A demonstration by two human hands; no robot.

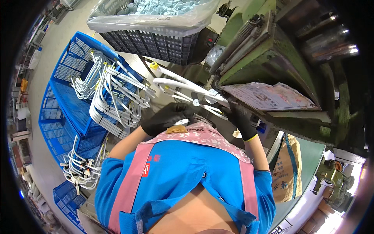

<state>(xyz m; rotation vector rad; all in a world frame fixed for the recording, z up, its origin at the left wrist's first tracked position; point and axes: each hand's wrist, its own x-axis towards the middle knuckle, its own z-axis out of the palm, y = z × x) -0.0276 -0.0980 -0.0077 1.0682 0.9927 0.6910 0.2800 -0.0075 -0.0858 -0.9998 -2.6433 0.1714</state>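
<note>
My right hand (239, 119), in a black glove, is closed around the near end of a bent white tube (181, 82). The tube runs away to the left and ends in a yellow tip (154, 65). White round plastic pieces (196, 102) sit on the white tubing by the green machine. My left hand (170, 117), also black-gloved, is in front of my pink apron (224, 142) with its fingers curled in. What it holds, if anything, is hidden. Just below its fingers show a small white piece (182, 122) and a tan patch (176, 129).
Blue plastic crates (64, 101) at the left carry several bundles of bent white tubes (113, 97). A black crate (156, 45), lined with clear plastic, holds many pale blue pieces. The green machine (272, 62) looms at the right, above a woven sack (287, 171).
</note>
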